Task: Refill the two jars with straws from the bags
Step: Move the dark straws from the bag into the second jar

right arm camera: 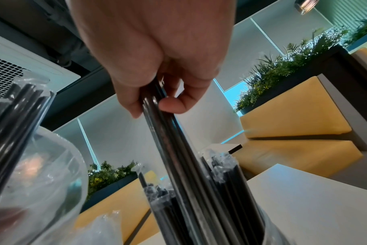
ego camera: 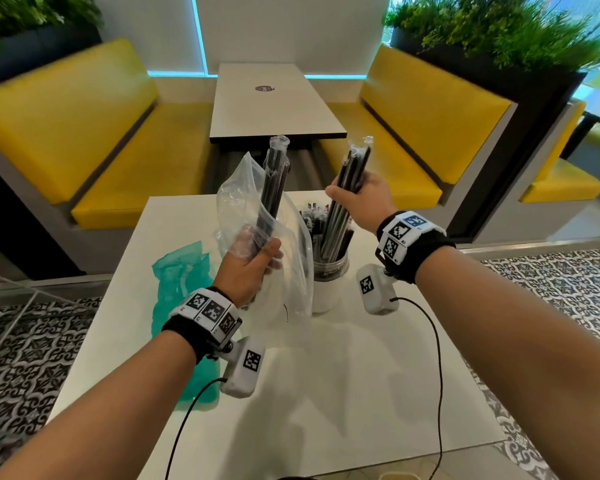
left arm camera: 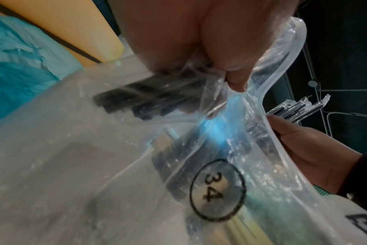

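Note:
My left hand (ego camera: pixel 248 268) grips a clear plastic bag (ego camera: pixel 243 199) together with a bundle of black wrapped straws (ego camera: pixel 274 174) that sticks up out of it. The bag carries a circled "34" (left arm camera: pixel 217 189). My right hand (ego camera: pixel 359 194) grips a second bundle of black straws (ego camera: pixel 352 171), whose lower ends stand in a clear jar (ego camera: pixel 329 275) on the white table (ego camera: pixel 326 375). More wrapped straws (right arm camera: pixel 157 195) fill that jar. In the right wrist view my fingers (right arm camera: pixel 172 104) curl round the straws (right arm camera: pixel 178 157). A second jar is not visible.
A crumpled teal bag (ego camera: pixel 179 278) lies on the table left of my left wrist. Camera cables (ego camera: pixel 437 358) trail over the table. Yellow benches (ego camera: pixel 101 150) and another table (ego camera: pixel 274 102) stand beyond. Patterned floor tiles surround the table.

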Tool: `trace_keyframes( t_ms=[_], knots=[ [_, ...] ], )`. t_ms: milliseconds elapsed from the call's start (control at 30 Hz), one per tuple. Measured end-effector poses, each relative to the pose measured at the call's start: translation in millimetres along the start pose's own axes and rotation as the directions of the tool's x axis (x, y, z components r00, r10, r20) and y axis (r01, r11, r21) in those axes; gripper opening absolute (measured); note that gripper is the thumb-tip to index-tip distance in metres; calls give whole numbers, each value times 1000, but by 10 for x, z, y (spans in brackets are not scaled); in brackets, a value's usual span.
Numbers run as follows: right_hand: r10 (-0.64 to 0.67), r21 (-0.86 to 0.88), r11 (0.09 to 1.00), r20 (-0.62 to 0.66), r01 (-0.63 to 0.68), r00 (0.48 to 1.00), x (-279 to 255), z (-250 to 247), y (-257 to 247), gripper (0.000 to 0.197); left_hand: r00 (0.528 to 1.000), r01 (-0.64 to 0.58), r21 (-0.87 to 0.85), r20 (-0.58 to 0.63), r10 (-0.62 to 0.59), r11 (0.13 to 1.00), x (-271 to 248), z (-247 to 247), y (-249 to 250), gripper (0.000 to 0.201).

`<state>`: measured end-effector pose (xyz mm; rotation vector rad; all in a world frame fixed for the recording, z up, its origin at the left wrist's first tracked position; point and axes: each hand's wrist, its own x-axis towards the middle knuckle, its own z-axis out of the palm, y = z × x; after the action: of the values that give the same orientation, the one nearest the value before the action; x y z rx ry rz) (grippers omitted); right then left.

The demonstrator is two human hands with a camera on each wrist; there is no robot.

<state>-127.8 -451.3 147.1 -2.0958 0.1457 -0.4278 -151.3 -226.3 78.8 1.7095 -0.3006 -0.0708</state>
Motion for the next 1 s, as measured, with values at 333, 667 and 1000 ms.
trace_keyframes(
  t_ms=[333, 667, 1000],
  knots=[
    [278, -206, 946, 124, -250, 952, -53, 293, 362, 40, 1000, 22, -20, -2, -22, 1000, 40, -14, -10, 11],
    [350, -255, 922, 219, -292, 911, -44, 421, 331, 38, 999, 26, -39, -28, -27, 999, 61, 45, 11, 8],
    [137, -235, 969, 230, -82, 963, -106, 341, 150, 83, 999, 40, -55, -30, -42, 998, 5, 9, 40, 22]
  ],
)
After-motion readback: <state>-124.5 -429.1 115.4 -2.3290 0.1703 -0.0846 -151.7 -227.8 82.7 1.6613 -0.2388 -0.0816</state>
